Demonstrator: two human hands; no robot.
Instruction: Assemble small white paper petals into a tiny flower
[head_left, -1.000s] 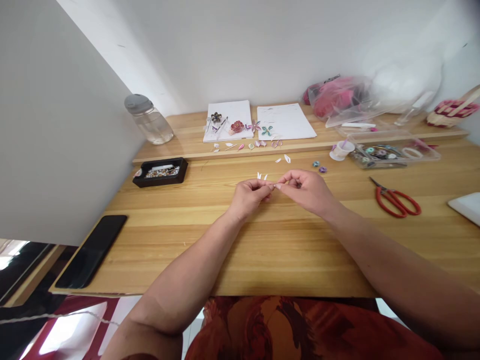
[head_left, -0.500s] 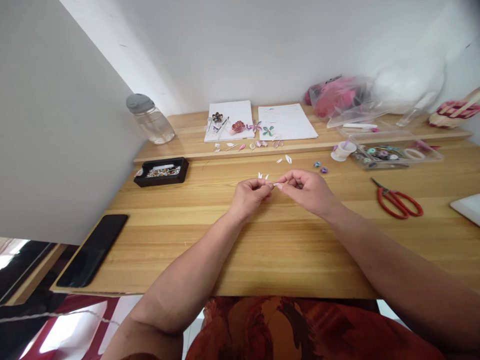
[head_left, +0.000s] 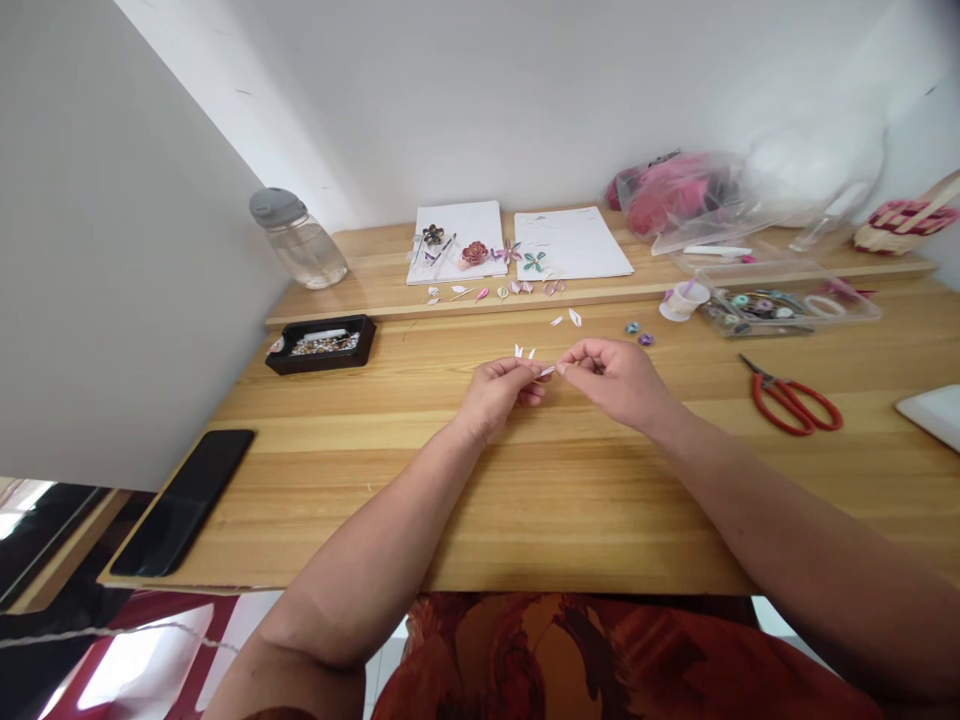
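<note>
Over the middle of the wooden desk (head_left: 360, 540), my left hand (head_left: 501, 392) pinches a small white petal-shaped piece (head_left: 548, 371) between thumb and fingers. My right hand (head_left: 611, 380) is closed in a pinch at the other end of that piece, its fingertips against the tip. Whether the piece is paper or thread-wrapped is too small to tell. Just beyond my left fingers lie small white pointed pieces (head_left: 519, 351). Farther back are two more white slips, one a larger petal shape (head_left: 574, 317). A teal bead-like piece (head_left: 632, 328) and a purple one (head_left: 646, 339) sit beyond my right hand.
Red-handled pliers or snips (head_left: 796, 403) lie at right, below a clear tray (head_left: 847, 312) and a thread spool (head_left: 684, 300). At left are a black box (head_left: 364, 342), a phone (head_left: 184, 500) and a bottle (head_left: 304, 245). Paper stacks (head_left: 585, 250) bear flower ornaments on the raised shelf.
My right fingertips have drawn slightly away from my left ones, so more of the white piece shows between them. The view has shifted a little.
</note>
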